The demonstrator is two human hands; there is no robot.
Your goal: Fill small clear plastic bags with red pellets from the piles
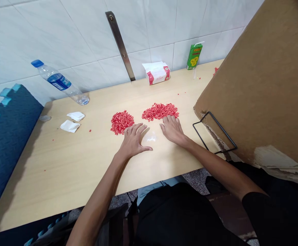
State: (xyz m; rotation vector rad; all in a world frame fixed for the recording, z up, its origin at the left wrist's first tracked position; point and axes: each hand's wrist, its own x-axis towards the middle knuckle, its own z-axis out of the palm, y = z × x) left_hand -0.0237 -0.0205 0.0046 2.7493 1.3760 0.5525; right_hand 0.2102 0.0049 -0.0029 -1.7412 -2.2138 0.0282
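Note:
Two heaps of small red plastic-looking pieces lie on the pale wooden table. My left hand (132, 140) is at the near right edge of the rounder left heap (121, 122), its fingers spread and its thumb stretched to the right. Against the near edge of the longer right heap (159, 111) rest the fingertips of my right hand (172, 130); its fingers are slightly bent and the thumb stands apart. Neither hand visibly holds anything. Between the hands is a shiny, clear patch (150, 136) that looks like thin plastic film.
A plastic bottle (61, 83) leans against the tiled wall, near white paper pieces (70, 126). A tissue pack (158, 74) and green drink carton (194, 56) stand at the back. On the right, a large cardboard sheet (256, 78) and black wire frame (223, 131) border the table (92, 171).

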